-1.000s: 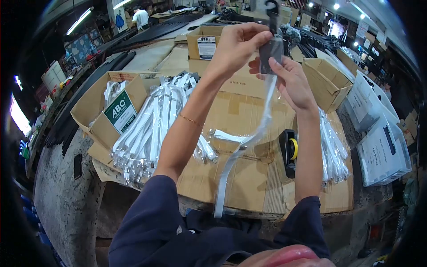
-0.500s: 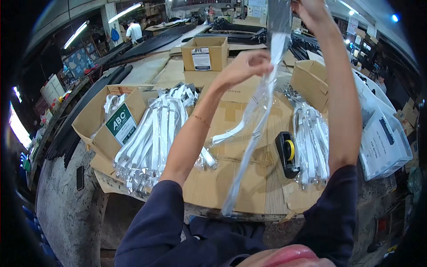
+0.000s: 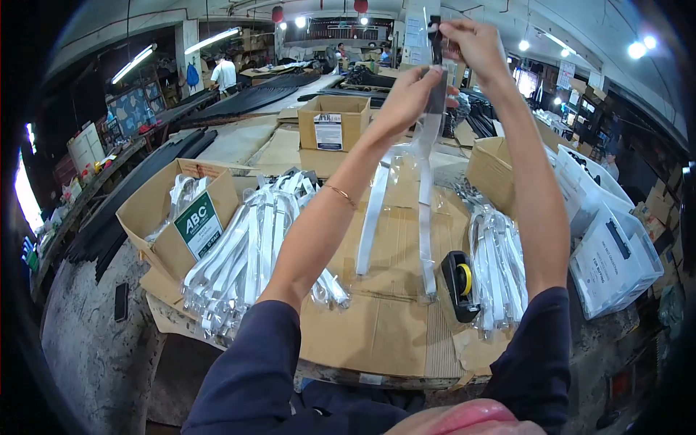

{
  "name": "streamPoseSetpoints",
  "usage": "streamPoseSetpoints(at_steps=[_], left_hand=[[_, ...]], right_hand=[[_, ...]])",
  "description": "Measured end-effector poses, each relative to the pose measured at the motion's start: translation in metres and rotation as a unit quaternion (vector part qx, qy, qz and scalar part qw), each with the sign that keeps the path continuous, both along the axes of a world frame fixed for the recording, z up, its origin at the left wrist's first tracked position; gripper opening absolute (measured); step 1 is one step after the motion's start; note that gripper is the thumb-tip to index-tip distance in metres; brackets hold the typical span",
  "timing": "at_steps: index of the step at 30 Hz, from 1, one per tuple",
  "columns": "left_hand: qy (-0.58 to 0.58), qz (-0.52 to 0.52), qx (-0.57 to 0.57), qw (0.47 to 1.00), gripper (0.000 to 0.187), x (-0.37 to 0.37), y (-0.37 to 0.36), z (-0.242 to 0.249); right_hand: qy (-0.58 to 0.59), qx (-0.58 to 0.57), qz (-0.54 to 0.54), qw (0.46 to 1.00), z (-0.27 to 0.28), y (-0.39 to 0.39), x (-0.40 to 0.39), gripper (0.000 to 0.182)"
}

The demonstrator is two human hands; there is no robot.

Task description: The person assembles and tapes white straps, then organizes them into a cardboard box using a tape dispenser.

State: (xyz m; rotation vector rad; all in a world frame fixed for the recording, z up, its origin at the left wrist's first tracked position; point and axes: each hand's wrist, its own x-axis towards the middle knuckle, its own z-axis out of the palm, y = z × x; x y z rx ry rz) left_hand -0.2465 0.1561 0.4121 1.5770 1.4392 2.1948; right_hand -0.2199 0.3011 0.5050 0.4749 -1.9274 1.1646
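Raised up in front of me is a white belt (image 3: 425,217) in a clear plastic sleeve, hanging down in two strands. My left hand (image 3: 412,98) is closed round the sleeve's upper part, below a black piece (image 3: 435,36) at its top that looks like a hanger. Beside that piece my right hand (image 3: 475,51) pinches the sleeve's top edge. Below my left forearm lies a pile of sleeved white belts (image 3: 250,243). A smaller pile of white belts (image 3: 496,268) lies right, next to a black tape dispenser (image 3: 460,286) with a yellow core.
Flattened cardboard (image 3: 362,337) covers the table. An open carton (image 3: 148,217) with a green ABC label holds more belts. Other cartons stand at the back (image 3: 333,123) and right (image 3: 489,167). Clear plastic bins (image 3: 615,264) are at far right. A phone (image 3: 121,302) lies left. A person (image 3: 223,75) stands far off.
The belt's lower ends have swung up and now hang nearly straight. My left hand has risen to the sleeve's upper part, close to my right hand. The camera view has tilted up.
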Motion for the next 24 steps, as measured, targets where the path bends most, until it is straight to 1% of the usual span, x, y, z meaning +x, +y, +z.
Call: streamPoseSetpoints(at_steps=[1,2,3,4,6,7,8,10,12,14,15,17,18,20,22,24], left_hand=[[-0.003,-0.001,-0.007,1.000,0.030,0.003,0.004,-0.003],[-0.002,-0.001,-0.006,1.000,0.030,0.004,0.005,-0.005],[-0.041,-0.024,-0.002,0.999,0.030,0.006,0.005,-0.007],[-0.082,-0.048,0.003,0.996,0.031,0.009,0.005,-0.010],[-0.105,-0.029,-0.002,0.994,0.031,0.013,0.005,-0.012],[-0.110,0.002,-0.016,0.994,0.030,0.014,0.004,-0.013],[-0.115,0.033,-0.029,0.992,0.029,0.015,0.004,-0.013],[-0.103,0.031,-0.024,0.994,0.027,0.010,0.006,-0.017],[-0.089,0.026,-0.018,0.996,0.025,0.009,0.008,-0.018],[-0.056,0.050,-0.023,0.997,0.020,0.013,0.006,-0.019],[-0.059,0.053,-0.025,0.997,0.020,0.013,0.005,-0.023],[-0.068,0.043,-0.013,0.997,0.018,0.014,0.006,-0.027],[-0.068,0.046,-0.013,0.997,0.018,0.015,0.006,-0.027],[-0.060,0.079,-0.023,0.995,0.019,0.017,0.005,-0.028],[-0.073,0.075,-0.007,0.994,0.018,0.018,0.006,-0.029],[-0.069,0.047,-0.024,0.996,0.019,0.017,0.004,-0.033]], right_hand=[[-0.024,-0.024,0.016,0.999,-0.012,-0.009,0.008,0.028],[-0.046,-0.049,0.032,0.997,-0.020,-0.016,0.014,0.028],[-0.055,-0.085,0.065,0.993,-0.026,-0.018,0.017,0.030],[-0.057,-0.085,0.063,0.993,-0.030,-0.019,0.021,0.030],[-0.065,-0.066,0.064,0.994,-0.035,-0.022,0.030,0.032],[-0.049,-0.025,0.015,0.998,-0.038,-0.025,0.033,0.029],[-0.052,-0.027,0.017,0.998,-0.039,-0.025,0.036,0.029],[-0.059,0.072,-0.037,0.995,-0.038,-0.024,0.041,0.025],[-0.040,0.065,-0.045,0.996,-0.040,-0.018,0.036,0.023],[-0.035,-0.013,0.009,0.999,-0.044,-0.011,0.030,0.027],[-0.038,-0.014,0.011,0.999,-0.046,-0.008,0.027,0.027],[-0.026,-0.086,0.097,0.991,-0.049,-0.003,0.022,0.034],[-0.026,-0.086,0.100,0.991,-0.050,-0.007,0.026,0.034],[-0.073,-0.121,0.161,0.977,-0.056,-0.020,0.044,0.047],[-0.061,-0.123,0.151,0.979,-0.064,-0.019,0.044,0.050],[-0.040,-0.014,0.029,0.999,-0.072,-0.017,0.044,0.051]])
